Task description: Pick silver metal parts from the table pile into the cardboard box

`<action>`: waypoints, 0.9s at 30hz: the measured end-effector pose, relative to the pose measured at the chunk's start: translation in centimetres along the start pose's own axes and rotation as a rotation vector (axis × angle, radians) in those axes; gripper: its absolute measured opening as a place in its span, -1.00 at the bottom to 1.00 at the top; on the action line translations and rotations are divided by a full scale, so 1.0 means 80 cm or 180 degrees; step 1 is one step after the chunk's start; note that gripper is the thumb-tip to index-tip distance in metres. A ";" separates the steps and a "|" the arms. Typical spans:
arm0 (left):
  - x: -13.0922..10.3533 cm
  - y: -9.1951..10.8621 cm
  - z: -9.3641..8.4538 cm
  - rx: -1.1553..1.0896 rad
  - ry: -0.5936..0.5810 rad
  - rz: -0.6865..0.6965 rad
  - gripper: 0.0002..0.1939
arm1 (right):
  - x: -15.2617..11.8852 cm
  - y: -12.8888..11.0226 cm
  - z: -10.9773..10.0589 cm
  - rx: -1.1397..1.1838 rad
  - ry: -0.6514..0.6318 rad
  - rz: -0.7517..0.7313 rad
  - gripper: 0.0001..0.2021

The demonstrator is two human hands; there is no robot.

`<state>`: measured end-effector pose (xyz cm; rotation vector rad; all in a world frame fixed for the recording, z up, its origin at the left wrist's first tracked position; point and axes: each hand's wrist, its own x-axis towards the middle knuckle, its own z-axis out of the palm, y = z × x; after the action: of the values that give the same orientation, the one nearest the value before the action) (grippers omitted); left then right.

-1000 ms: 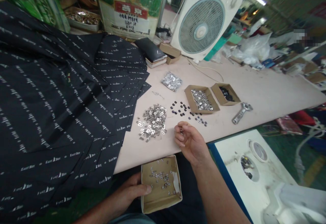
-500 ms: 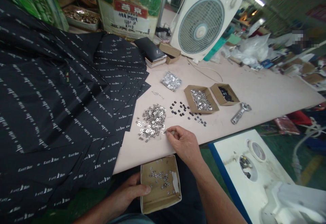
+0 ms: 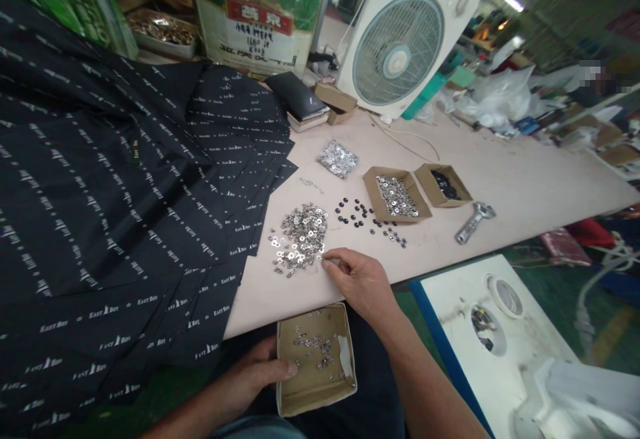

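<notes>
My left hand (image 3: 267, 366) grips the left side of a shallow cardboard box (image 3: 315, 396), its thumb over the rim. Small metal snap parts lie scattered inside the box, which is below the table's front edge. At the right edge of a loose pile of silvery snap parts (image 3: 305, 229), my right hand (image 3: 357, 279) rests with thumb and forefinger pinched together. What is between those fingertips is too small to make out. Black caps (image 3: 356, 218) lie beyond my right hand, beside a carton of metal parts (image 3: 397, 196).
Dark printed fabric (image 3: 125, 192) covers the table's left side. Farther back are a bag of silvery parts (image 3: 338, 158) and a white fan (image 3: 397, 59). A carton of black parts (image 3: 445, 186) and a metal tool (image 3: 474, 222) lie right. A white machine (image 3: 565, 386) stands lower right.
My right fingertips have shifted slightly left, closer to the pile. My left hand still holds the box. The whole view has moved a little.
</notes>
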<state>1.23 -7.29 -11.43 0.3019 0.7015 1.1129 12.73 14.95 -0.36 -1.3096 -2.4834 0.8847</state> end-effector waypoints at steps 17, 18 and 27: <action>-0.001 -0.005 -0.004 0.0020 0.0041 0.0007 -0.41 | 0.001 -0.001 -0.023 0.3362 0.0025 0.1004 -0.79; -0.001 -0.006 -0.004 0.0011 0.0037 0.0000 -0.41 | 0.001 -0.001 -0.024 0.3685 -0.0046 0.1070 -0.79; -0.006 -0.003 0.001 -0.0085 0.0217 -0.0144 -0.39 | -0.002 0.001 -0.017 0.1476 0.0195 0.0687 -0.78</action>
<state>1.33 -7.85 -11.32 0.2251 0.7496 1.0928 13.47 15.44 0.66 -1.4163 -1.9470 1.3456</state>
